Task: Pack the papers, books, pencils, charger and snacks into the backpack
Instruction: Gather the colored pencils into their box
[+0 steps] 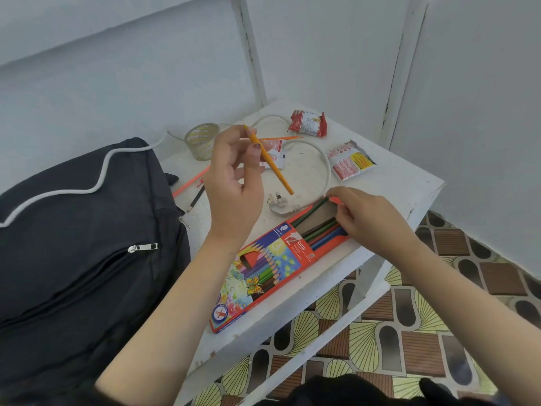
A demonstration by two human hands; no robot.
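1. Backpack [73, 244]: dark, lies along the left of the table, front pocket zipped. A white cord runs over its top.
2. Table [395, 183]: white, and holds every loose item.
3. Pencil box [263, 273]: red card, flat at the near table edge. Its long axis runs from near-left to far-right, and its open mouth is at the far-right end, where coloured pencils show inside.
4. Charger cable [322, 159]: white, looped mid-table. Its plug [281, 205] lies just beyond the box.
5. Left hand [231, 183]: raised above the table, palm towards the camera. Thumb and first fingers pinch the orange pencil near its upper end, and the other fingers are loosely curled.
6. Right hand [371, 221]: low over the box mouth, with fingers curled and pinching there. Whether they hold the red flap or the pencil ends cannot be told.
7. Snack packets: one red at the far edge [308, 123], one red and yellow to the right [349, 161], one small behind the left hand [275, 155].
8. Clear cup [202, 140]: far-left of the table.
9. Orange pencil [272, 165]: slants from far-left down to near-right, its lower end above the plug, short of the box mouth. Its axis crosses the box's. Judgement: it needs turning to line up before sliding in, and the right hand is nearer the mouth.
10. Loose pencils: pink [190, 183] and black [196, 199], beside the backpack.
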